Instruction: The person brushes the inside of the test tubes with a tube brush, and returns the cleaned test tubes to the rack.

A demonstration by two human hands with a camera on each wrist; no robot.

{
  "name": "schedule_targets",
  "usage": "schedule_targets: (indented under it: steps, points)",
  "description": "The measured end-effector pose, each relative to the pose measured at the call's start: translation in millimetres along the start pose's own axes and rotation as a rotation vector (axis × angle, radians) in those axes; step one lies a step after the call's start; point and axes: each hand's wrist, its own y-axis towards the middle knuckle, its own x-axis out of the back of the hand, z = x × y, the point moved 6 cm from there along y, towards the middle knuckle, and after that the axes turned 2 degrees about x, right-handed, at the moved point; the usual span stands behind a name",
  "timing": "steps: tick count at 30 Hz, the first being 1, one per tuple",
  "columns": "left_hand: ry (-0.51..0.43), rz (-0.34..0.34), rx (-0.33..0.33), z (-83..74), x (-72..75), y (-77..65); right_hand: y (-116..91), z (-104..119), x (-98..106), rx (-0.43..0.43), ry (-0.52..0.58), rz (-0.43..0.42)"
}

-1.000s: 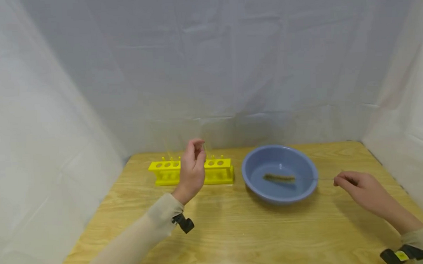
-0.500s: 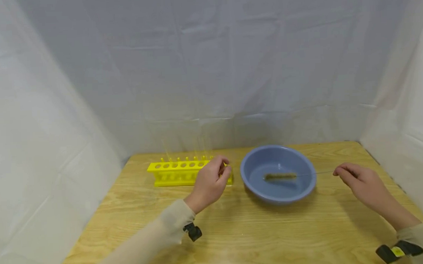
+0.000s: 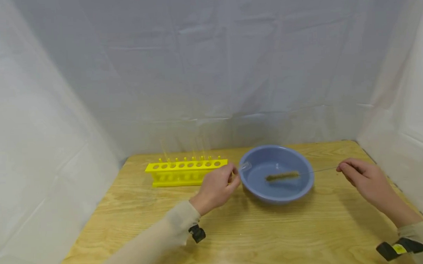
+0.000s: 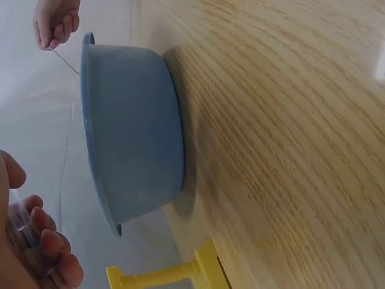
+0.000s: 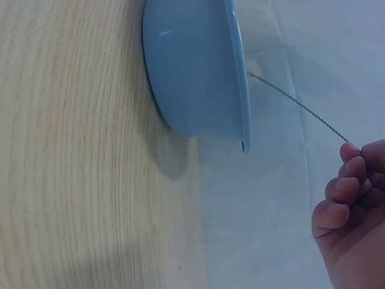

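My left hand (image 3: 218, 186) is at the left rim of the blue basin (image 3: 271, 198), its fingers curled round a clear test tube (image 3: 245, 166). One end of the tube reaches over the rim; most of the rest is hidden by the hand. In the left wrist view the transparent tube (image 4: 23, 232) lies between thumb and fingers. Right of the basin, my right hand (image 3: 369, 186) pinches the end of a thin wire handle. That wire belongs to a test tube brush (image 3: 283, 176), whose brown bristles hang over the basin, apart from the tube. The twisted wire (image 5: 301, 105) shows in the right wrist view.
A yellow test tube rack (image 3: 177, 166) stands left of the basin, partly behind my left hand. Several clear tubes (image 3: 164, 151) rise from it. White sheeting (image 3: 209, 70) hangs behind and at both sides of the wooden table (image 3: 257, 239).
My left hand has moved right and down from over the rack to the basin's rim, carrying the test tube. My right hand has risen slightly, tilting the brush.
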Motion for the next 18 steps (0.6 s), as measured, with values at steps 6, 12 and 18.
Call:
schedule_targets:
  steps: [6,12,18]
  points:
    - [-0.016,0.015,0.002,-0.5,-3.5,-0.2,-1.4,-6.3,2.7,-0.05,0.012,0.011]
    - [-0.011,0.031,0.014,0.1,-5.0,0.6,-2.3,-7.9,3.7,-0.08,0.063,0.018]
    - [-0.004,0.055,0.017,0.4,-6.5,1.9,-4.5,-6.5,4.4,-0.084,0.093,0.022]
